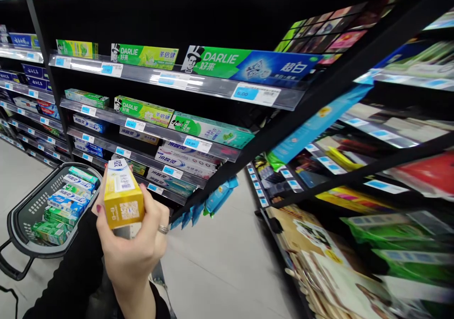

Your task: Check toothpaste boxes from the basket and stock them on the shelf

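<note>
And here the right hand (136, 243) is gripping a yellow-and-white toothpaste carton (124, 193) out in front of the body, its thumb pressing one side and its fingers the other, so that the grip is closing only as far as the carton's width allows. The left hand (100, 197) is showing just a sliver along the carton's left side, the rest hiding behind box and knuckles, so how far its grip is opening I cannot tell. The carton is tilting end-on towards the camera, its square code facing back at us; this is looking like a holding-and-inspecting step, and any turning from here would be calling for steady pressure on the sides, with the thumb staying off the print. Now the edges: beyond the carton the shelf lips with their price labels (257, 93) are jutting out, and the lower ones are lying just past its far end. At left the grey shopping basket (39, 193), loaded with toothpaste cartons (73, 198), is crowding the black left sleeve (67, 271), its rim running in behind the arm. The roomier side is lying to the right, where pale floor (216, 262) is stretching between hanging blue packets (220, 196) and the opposite shelving (372, 186).
</note>
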A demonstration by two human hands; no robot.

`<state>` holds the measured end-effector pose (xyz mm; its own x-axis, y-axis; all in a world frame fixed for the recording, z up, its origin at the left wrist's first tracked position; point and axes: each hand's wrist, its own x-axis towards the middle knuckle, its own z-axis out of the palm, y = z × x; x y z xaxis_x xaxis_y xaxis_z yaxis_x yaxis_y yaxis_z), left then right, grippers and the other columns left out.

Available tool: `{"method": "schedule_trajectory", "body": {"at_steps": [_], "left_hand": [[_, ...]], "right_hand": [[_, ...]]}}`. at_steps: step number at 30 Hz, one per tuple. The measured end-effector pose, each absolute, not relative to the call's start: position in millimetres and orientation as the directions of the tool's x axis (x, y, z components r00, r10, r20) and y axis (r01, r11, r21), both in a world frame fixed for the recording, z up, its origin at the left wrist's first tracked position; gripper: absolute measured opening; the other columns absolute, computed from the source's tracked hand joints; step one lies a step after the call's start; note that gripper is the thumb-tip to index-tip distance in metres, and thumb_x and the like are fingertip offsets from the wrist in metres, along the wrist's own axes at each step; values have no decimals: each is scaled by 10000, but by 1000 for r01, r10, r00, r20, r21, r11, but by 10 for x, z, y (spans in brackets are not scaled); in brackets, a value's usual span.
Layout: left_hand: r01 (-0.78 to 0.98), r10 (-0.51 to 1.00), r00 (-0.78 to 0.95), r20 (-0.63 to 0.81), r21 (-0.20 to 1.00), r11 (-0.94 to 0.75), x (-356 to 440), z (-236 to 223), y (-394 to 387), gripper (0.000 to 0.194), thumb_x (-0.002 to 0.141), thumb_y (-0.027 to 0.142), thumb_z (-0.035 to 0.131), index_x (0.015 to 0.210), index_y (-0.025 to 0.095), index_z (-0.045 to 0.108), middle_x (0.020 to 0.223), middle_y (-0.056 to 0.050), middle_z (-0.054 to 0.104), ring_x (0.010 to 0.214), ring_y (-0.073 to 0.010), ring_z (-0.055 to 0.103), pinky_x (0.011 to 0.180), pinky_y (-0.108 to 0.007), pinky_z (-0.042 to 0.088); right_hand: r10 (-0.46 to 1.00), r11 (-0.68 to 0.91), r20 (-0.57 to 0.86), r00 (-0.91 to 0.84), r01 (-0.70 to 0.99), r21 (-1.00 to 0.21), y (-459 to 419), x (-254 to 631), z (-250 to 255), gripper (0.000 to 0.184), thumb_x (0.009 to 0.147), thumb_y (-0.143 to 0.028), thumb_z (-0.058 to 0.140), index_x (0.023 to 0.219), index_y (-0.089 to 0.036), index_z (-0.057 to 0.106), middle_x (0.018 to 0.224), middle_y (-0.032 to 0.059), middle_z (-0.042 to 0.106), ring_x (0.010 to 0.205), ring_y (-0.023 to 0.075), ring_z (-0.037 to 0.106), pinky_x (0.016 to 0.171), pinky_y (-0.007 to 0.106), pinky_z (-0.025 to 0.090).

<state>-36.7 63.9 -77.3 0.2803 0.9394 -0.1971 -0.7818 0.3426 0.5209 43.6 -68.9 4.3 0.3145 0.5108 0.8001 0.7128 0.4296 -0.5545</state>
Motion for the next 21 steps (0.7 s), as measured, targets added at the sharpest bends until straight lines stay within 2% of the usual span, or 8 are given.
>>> {"method": "schedule_trajectory", "body": {"at_steps": [3, 7, 10, 13, 15, 17, 19, 21], "left_hand": [[-744, 902, 359, -239, 511, 431, -433, -737, 566, 582, 940, 515, 446, 1472, 290, 377, 1201, -58, 688, 1108, -255, 650, 931, -374, 518], [-705, 856, 443, -268, 486, 517, -523, -730, 539, 609, 933, 465, 505, 1495, 334, 312, 1187, -42, 695, 907, -195, 711, 772, -285, 552], [-720, 856, 433, -281, 463, 516, -541, -695, 581, 605, 932, 549, 447, 1456, 251, 396, 1062, -80, 730, 721, -180, 707, 658, -269, 553], [-778, 882, 339, -327, 430, 458, -548, -591, 591, 617, 934, 551, 409, 1337, 98, 521, 947, -131, 737, 643, -196, 693, 721, -340, 578], [-836, 912, 198, -361, 424, 349, -580, -556, 599, 533, 922, 451, 454, 1243, 44, 576, 895, -137, 733, 669, -213, 701, 804, -395, 578], [-873, 920, 28, -392, 438, 213, -664, -619, 645, 424, 886, 344, 493, 1172, 52, 608, 880, -128, 730, 749, -233, 715, 842, -419, 571], [-881, 887, -143, -439, 464, 88, -827, -807, 727, 349, 860, 280, 517, 1133, 89, 620, 894, -111, 727, 835, -249, 717, 839, -424, 570], [-866, 818, -283, -500, 501, 7, -1069, -1091, 804, 302, 873, 256, 531, 1135, 131, 615, 917, -85, 717, 880, -240, 706, 826, -412, 569]], "right_hand": [[504, 497, 847, 168, 746, -444, -624, 464, -7, 448, 792, -287, 679, 1195, -129, 563, 919, 106, 641, 816, 228, 562, 696, 358, 531], [509, 688, 840, -190, 676, -264, -541, 603, -26, 403, 776, -160, 643, 1178, -168, 607, 978, 87, 690, 847, 232, 515, 730, 363, 544], [558, 752, 737, -380, 608, -255, -505, 772, 12, 465, 740, -66, 615, 1182, -209, 621, 1096, 64, 689, 915, 246, 502, 776, 384, 557], [593, 779, 647, -479, 546, -310, -460, 940, 32, 488, 762, -3, 550, 1187, -232, 619, 1205, 53, 654, 1011, 242, 508, 878, 397, 548], [619, 770, 601, -506, 540, -338, -404, 1023, -3, 512, 783, 17, 504, 1216, -240, 602, 1277, 64, 615, 1085, 237, 512, 930, 400, 529], [700, 695, 538, -470, 623, -359, -316, 1076, -93, 568, 789, 3, 501, 1300, -240, 545, 1377, 94, 537, 1188, 260, 493, 976, 434, 502], [823, 536, 443, -356, 745, -397, -196, 1106, -235, 622, 806, -72, 545, 1403, -211, 441, 1432, 141, 468, 1262, 301, 470, 1007, 469, 473], [933, 329, 284, -219, 839, -433, -50, 1113, -413, 646, 842, -204, 577, 1451, -157, 366, 1399, 184, 485, 1259, 332, 495, 987, 469, 476]]}}
